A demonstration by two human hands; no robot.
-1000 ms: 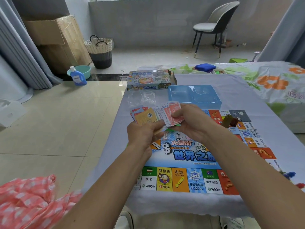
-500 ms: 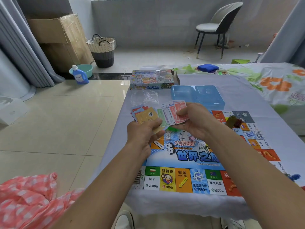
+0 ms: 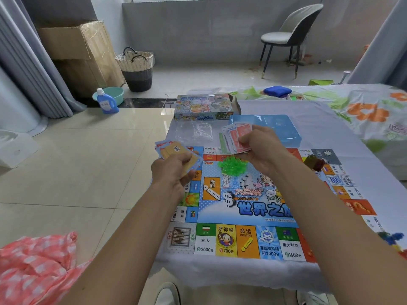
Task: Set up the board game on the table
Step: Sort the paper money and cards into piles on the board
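free: board centre [image 3: 253, 208] | blocked: green pieces [image 3: 231, 166], blue tray [image 3: 284, 130]

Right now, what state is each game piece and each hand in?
game board: unfolded flat on the table.
game box: end flap open.
blue tray: empty as far as visible.
left hand: grips yellow cards.
right hand: grips red cards.
green pieces: piled on board.
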